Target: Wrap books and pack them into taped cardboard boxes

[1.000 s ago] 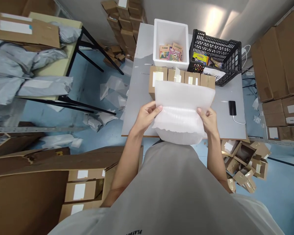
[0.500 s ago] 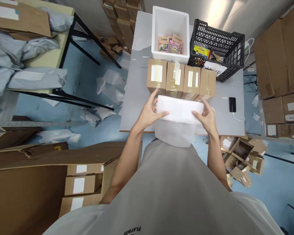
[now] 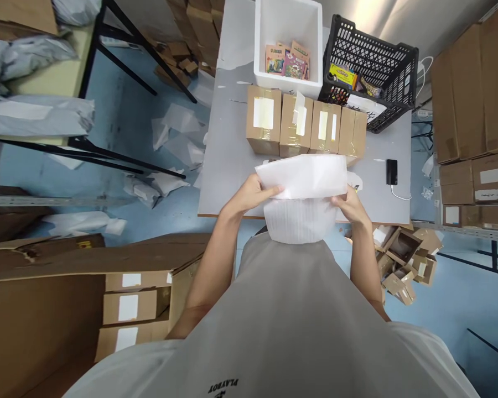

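Both hands hold a white foam sheet [image 3: 302, 182] over the near edge of a grey table [image 3: 226, 166]. My left hand [image 3: 253, 194] grips the sheet's left edge with the thumb on top. On the sheet's right edge, my right hand [image 3: 348, 202] pinches it. The sheet is folded, and its lower part hangs down toward my chest. Just beyond it stands a row of several taped cardboard boxes [image 3: 305, 130] with white labels.
A white foam box [image 3: 288, 38] with colourful packets and a black plastic crate [image 3: 373, 61] stand at the table's far end. A black phone [image 3: 392, 171] on a cable lies at the right. Cardboard boxes [image 3: 477, 110] fill shelves right; a large open carton [image 3: 133, 298] is at lower left.
The foam sheet was held up flat in front of me, then folded down; it now sits lower, near the table's edge, with both hands still on it. The view tilted down.
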Tool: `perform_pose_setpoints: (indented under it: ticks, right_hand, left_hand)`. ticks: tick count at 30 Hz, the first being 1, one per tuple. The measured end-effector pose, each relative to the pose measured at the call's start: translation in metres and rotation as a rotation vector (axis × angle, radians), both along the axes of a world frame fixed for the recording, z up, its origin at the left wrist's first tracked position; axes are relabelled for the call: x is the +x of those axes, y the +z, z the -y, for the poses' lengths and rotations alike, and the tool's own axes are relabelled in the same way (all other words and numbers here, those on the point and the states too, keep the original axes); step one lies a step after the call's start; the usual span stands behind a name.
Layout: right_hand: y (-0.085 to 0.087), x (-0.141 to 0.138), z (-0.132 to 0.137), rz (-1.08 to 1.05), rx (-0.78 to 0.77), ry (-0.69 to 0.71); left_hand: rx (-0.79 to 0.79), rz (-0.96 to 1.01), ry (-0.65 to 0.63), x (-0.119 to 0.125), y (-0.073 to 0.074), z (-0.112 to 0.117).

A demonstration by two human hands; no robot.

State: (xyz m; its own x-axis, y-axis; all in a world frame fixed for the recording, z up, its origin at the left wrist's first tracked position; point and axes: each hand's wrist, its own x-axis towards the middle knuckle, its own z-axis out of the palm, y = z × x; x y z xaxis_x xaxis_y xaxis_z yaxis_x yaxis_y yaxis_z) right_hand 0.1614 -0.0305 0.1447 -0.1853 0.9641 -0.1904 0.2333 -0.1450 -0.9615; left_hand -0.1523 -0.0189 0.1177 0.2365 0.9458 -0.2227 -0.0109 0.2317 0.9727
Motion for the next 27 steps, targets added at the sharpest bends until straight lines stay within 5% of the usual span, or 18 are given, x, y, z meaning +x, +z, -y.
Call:
perform_pose_setpoints:
  ticks: [12, 21, 24, 27]
  right_hand:
    - [0.010, 0.005, -0.006, -0.014, 0.098, -0.088]
    - [-0.037, -0.002, 0.039, 0.054, -0.173, 0.159]
    - [-0.034, -0.001, 0.037, 0.055, -0.199, 0.127]
    - [-0.031, -0.007, 0.010, 0.076, -0.128, 0.112]
  left_hand:
    - [0.099, 0.062, -0.013, -0.002, 0.011, -0.035]
    - [-0.201, -0.101, -0.015, -0.038, -0.048, 0.022]
    - [-0.266, 0.027, 0.048, -0.037, -0.052, 0.029]
    - [-0.154, 0.026, 0.140, -0.022, -0.050, 0.015]
